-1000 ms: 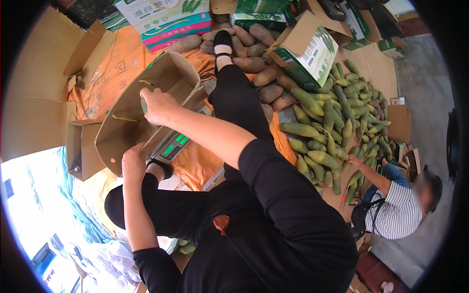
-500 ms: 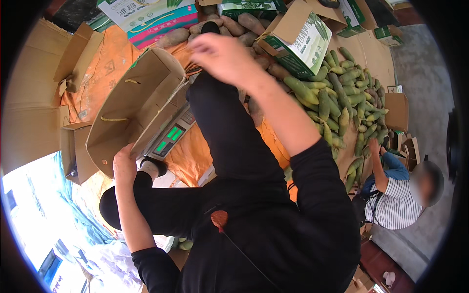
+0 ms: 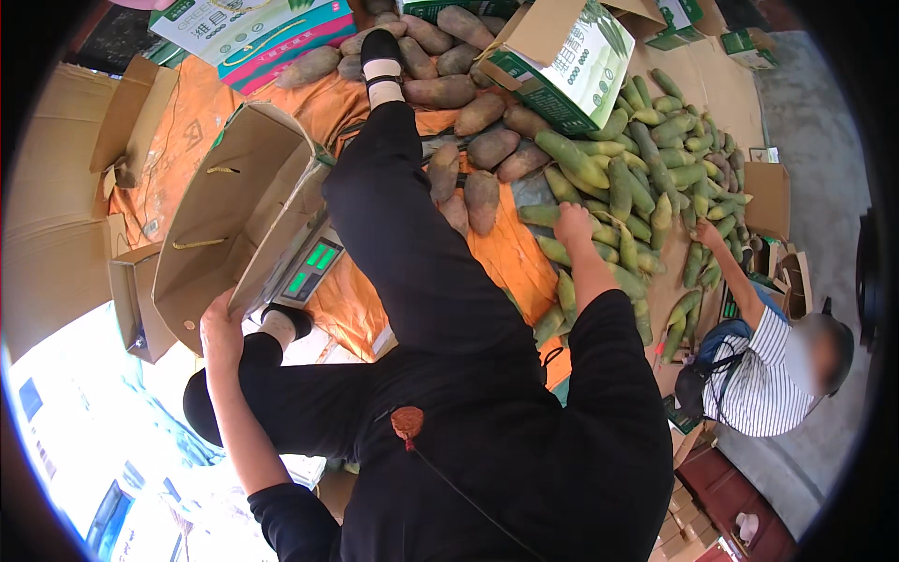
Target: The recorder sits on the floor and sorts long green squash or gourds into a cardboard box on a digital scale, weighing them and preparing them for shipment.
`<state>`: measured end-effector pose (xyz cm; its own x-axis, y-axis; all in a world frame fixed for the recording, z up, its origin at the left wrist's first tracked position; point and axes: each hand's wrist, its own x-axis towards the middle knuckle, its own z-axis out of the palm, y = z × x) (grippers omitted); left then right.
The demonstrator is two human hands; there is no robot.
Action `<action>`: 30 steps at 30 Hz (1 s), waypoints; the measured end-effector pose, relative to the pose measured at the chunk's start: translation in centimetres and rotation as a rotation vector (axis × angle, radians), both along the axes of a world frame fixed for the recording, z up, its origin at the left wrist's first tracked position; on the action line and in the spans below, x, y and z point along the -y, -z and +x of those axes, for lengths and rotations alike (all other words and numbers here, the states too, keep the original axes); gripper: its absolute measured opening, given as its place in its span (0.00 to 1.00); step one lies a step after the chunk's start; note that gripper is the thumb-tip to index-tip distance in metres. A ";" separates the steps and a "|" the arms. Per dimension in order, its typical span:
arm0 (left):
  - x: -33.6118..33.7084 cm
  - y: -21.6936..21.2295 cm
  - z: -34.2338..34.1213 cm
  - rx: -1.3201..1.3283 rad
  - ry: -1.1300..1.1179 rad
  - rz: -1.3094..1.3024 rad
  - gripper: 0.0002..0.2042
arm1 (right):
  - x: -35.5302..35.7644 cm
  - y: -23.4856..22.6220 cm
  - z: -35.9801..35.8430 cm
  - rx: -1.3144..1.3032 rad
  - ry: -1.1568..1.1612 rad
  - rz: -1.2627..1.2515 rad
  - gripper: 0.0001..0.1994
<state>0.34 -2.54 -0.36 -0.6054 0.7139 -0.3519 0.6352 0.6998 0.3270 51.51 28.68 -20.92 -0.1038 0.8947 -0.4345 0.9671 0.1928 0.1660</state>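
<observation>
My left hand (image 3: 221,330) grips the near rim of an open cardboard carton (image 3: 272,239) with yellow cord handles. No contents are visible in it, and it rests over a digital scale (image 3: 312,268) with green lit displays. Out to the right, my right hand (image 3: 573,227) is closed around the end of a green radish (image 3: 537,214) at the near edge of a big heap of green radishes (image 3: 670,173). Its fingertips are partly hidden.
Reddish-brown root vegetables (image 3: 481,201) lie on an orange sheet (image 3: 510,258) beyond my legs. A green-and-white carton (image 3: 557,70) stands between the two piles. At the right, a person in a striped shirt (image 3: 758,384) reaches into the radish heap. A pink-and-white box (image 3: 281,51) sits far left.
My right hand has swung from beside the carton down and right onto the radishes. The left hand keeps its hold on the carton. The other person's hand has moved up toward the heap.
</observation>
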 end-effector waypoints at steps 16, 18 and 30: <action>-0.5 -0.5 0.8 -0.013 -0.031 -0.039 0.15 | 0.7 1.9 -2.2 0.348 -0.276 -0.182 0.16; -0.6 0.0 0.8 -0.021 -0.019 -0.034 0.15 | 1.3 3.7 -1.5 0.318 -0.224 -0.140 0.14; -0.1 -0.2 1.5 -0.091 -0.006 0.019 0.15 | 3.8 1.7 -2.6 0.117 -0.310 -0.200 0.18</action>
